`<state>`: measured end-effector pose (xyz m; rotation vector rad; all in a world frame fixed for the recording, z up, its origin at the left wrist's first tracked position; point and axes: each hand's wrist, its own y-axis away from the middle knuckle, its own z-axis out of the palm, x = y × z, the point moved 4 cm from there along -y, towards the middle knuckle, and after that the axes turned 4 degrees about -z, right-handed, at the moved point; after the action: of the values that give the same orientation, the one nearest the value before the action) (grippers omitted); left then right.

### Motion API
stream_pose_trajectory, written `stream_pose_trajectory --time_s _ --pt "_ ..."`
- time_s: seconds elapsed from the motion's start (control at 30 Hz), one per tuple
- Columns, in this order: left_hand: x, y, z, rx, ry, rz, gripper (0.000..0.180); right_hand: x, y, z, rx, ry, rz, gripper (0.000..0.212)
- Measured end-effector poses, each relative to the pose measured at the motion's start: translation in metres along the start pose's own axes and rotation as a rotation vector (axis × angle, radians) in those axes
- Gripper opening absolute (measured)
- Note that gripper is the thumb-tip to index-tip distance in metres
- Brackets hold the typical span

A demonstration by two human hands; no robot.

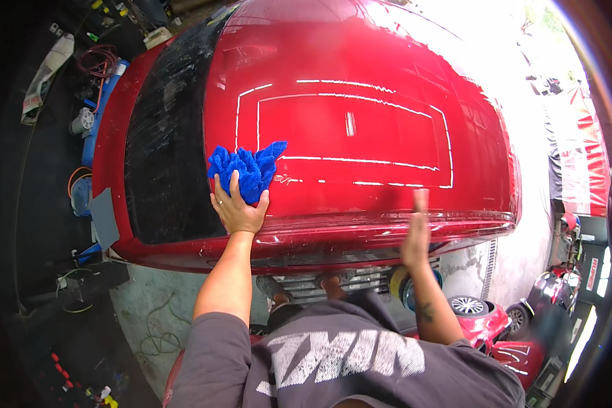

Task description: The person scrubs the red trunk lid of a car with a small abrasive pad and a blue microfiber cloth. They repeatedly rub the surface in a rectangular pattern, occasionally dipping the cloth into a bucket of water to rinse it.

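Blue cloth at the edge of a red car roof

A red car (347, 51) fills most of the view, its glossy roof marked by white lines in two nested outlines, with one short pale streak inside them. Dark, streaked glass (170, 136) borders the roof on the left. Pale concrete floor (132, 292) shows below, with a thin looped cable (162, 340) lying on it; the far left is dark, and strong light washes out the upper right.

There is one blue cloth (250, 173), bunched on the roof where it meets the dark glass. Two hands are in view. The person's left hand (241, 209) lies on the cloth's near side, thumb apart from the fingers; whether it grips the fabric cannot be told. The right hand (417, 234), blurred, is open and holds nothing, its fingers extended near the roof's lower edge. At lower right two wheels show: one silver-spoked wheel (468, 305) and one darker wheel (518, 319).
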<state>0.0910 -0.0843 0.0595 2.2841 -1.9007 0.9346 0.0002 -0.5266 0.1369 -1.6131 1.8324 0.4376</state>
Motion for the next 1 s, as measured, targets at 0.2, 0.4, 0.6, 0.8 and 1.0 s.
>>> stream_pose_trajectory --time_s 0.2,0.4,0.6,0.8,1.0 --pt "-0.001 -0.014 -0.001 0.001 0.288 -0.112 0.109 0.167 -0.053 -0.067 0.588 0.364 0.343 0.062" --pt "0.056 -0.090 0.034 0.111 -0.099 -0.033 0.076 0.186 -0.079 -0.050 0.497 0.583 0.652 0.058" --pt "0.146 -0.254 0.141 0.227 -0.047 0.190 0.042 0.177 -0.077 -0.050 0.453 0.608 0.615 0.056" --pt "0.406 -0.264 0.240 -0.073 0.109 0.481 0.048 0.174 -0.079 -0.048 0.421 0.609 0.608 0.056" --pt "0.567 -0.063 0.261 -0.273 0.140 0.857 0.032 0.184 -0.078 -0.054 0.437 0.631 0.626 0.057"
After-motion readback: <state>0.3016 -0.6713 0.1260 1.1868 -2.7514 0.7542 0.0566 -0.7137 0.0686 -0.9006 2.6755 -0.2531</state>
